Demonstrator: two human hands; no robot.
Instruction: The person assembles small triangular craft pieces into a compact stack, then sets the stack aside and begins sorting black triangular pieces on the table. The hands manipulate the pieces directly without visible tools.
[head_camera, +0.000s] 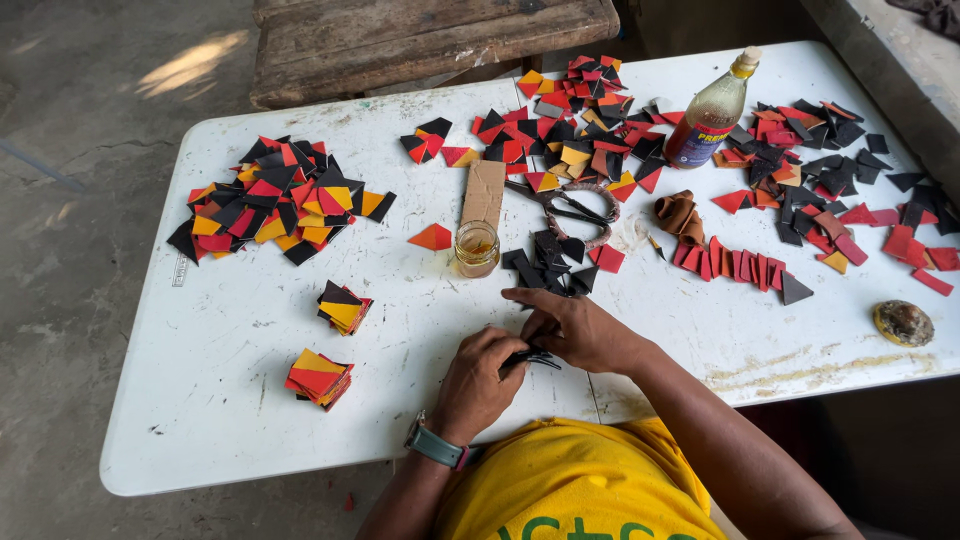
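Head view, looking down on a white table (230, 400). Near the front edge, left hand (480, 380) and right hand (575, 330) brought together, fingers of both pinched on a thin black cut piece (530, 357) held just above the tabletop, probably kept close to the body for control. Just beyond the hands, a small loose heap of black pieces (548, 265), within easy reach. Beside it a small glass jar (477, 247) of amber liquid, with a cardboard strip (484, 192) behind and scissors (570, 208) to the right. Two neat stacks of red, yellow and black pieces (320, 378) toward the front left, set apart from the big mixed pile (275, 200) at the back left corner. Bottle (712, 112) upright near the back edge. Open white surface along the front left and front right.
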